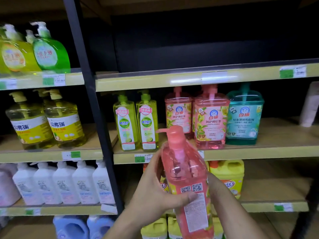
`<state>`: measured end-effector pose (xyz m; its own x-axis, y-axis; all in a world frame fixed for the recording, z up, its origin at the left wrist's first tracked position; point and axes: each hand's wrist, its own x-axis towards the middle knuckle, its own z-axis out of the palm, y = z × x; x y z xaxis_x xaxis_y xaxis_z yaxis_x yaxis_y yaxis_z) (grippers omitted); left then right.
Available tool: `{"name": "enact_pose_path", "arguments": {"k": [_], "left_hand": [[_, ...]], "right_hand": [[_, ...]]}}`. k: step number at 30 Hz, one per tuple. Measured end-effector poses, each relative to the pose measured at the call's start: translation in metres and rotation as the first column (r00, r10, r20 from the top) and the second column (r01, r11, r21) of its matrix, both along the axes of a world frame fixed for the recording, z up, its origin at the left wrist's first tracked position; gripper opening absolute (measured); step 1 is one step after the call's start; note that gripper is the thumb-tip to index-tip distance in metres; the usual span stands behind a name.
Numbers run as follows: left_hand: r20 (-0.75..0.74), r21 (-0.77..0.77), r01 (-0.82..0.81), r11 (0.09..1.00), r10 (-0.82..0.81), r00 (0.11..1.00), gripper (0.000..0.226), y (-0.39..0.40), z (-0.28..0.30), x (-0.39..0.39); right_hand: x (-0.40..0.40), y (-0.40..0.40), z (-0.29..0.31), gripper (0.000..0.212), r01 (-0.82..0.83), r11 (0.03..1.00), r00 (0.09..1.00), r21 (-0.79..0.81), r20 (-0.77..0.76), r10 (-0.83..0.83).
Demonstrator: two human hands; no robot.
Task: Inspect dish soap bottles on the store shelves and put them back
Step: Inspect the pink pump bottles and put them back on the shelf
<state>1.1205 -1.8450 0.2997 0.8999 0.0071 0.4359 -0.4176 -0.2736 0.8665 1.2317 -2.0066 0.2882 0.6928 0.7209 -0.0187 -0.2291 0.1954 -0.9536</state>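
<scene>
Pink bottle (187, 178) between both hands' grip

Clear glossy plastic on the pink bottle (185, 169), see-through with a smooth opaque pump top and a matt paper label stuck on the back. Same shiny translucent plastic on the green bottles (136, 121) and teal bottle (244, 118), milky matt plastic on the white bottles (63, 183). Dull wood-look boards for the shelves (276, 135), black matt metal for the upright post (89, 83), slick paper price tags (292, 71) behind glossy strips.
</scene>
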Motion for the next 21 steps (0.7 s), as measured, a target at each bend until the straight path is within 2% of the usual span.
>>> {"name": "enact_pose_path", "arguments": {"k": [1, 2, 3, 4, 7, 9, 10, 11, 13, 14, 16, 18, 21], "left_hand": [[0.030, -0.024, -0.025, 0.999, 0.026, 0.999, 0.110, -0.001, -0.003, 0.001], [0.058, -0.051, -0.043, 0.998, 0.046, 0.997, 0.108, -0.002, -0.005, 0.002], [0.079, -0.078, -0.060, 0.995, 0.066, 0.995, 0.106, -0.002, -0.006, 0.003], [0.091, -0.109, -0.084, 0.990, 0.094, 0.991, 0.104, -0.002, -0.004, 0.004], [0.108, -0.196, -0.195, 0.961, 0.219, 0.970, 0.105, 0.003, 0.001, 0.008], [0.104, -0.216, -0.262, 0.941, 0.289, 0.952, 0.106, 0.002, 0.004, 0.011], [0.097, -0.216, -0.287, 0.933, 0.313, 0.945, 0.106, -0.001, 0.005, 0.013], [0.086, -0.208, -0.312, 0.927, 0.335, 0.938, 0.105, -0.005, 0.005, 0.014], [0.057, -0.160, -0.350, 0.923, 0.362, 0.930, 0.107, -0.012, 0.006, 0.018], [0.044, -0.134, -0.346, 0.928, 0.355, 0.934, 0.106, -0.012, 0.007, 0.019], [0.041, -0.089, -0.292, 0.952, 0.296, 0.954, 0.092, -0.003, 0.012, 0.020], [0.040, -0.069, -0.172, 0.983, 0.175, 0.984, 0.074, 0.013, 0.018, 0.018], [-0.045, -0.024, 0.042, 0.999, -0.043, 0.998, 0.070, 0.023, 0.013, 0.022]], "right_hand": [[0.000, -0.003, -0.002, 0.073, -0.031, 0.997, 0.998, 0.072, -0.045, 0.034], [-0.005, -0.002, 0.002, 0.047, 0.028, 0.998, 1.000, 0.049, 0.006, -0.029], [-0.010, 0.001, 0.003, 0.025, 0.065, 0.998, 0.991, 0.011, 0.119, -0.065], [-0.016, -0.001, -0.003, 0.027, 0.114, 0.993, 0.979, -0.014, 0.172, -0.110], [-0.023, -0.004, -0.030, 0.062, 0.175, 0.982, 0.953, 0.075, 0.235, -0.189], [-0.040, 0.002, -0.038, 0.104, 0.209, 0.978, 0.902, -0.025, 0.390, -0.183], [-0.050, 0.008, -0.039, 0.124, 0.283, 0.953, 0.856, -0.106, 0.476, -0.202], [-0.059, 0.014, -0.040, 0.129, 0.391, 0.909, 0.778, -0.146, 0.581, -0.241], [-0.066, 0.018, -0.037, 0.104, 0.591, 0.806, 0.606, -0.021, 0.672, -0.427], [-0.065, 0.015, -0.034, 0.091, 0.601, 0.798, 0.579, 0.041, 0.666, -0.471], [-0.050, 0.007, -0.032, 0.077, 0.498, 0.857, 0.665, 0.128, 0.579, -0.473], [-0.038, -0.006, -0.029, 0.074, 0.373, 0.906, 0.779, 0.202, 0.462, -0.423], [-0.026, -0.019, -0.033, 0.067, 0.217, 0.941, 0.886, 0.258, 0.352, -0.301]]}}
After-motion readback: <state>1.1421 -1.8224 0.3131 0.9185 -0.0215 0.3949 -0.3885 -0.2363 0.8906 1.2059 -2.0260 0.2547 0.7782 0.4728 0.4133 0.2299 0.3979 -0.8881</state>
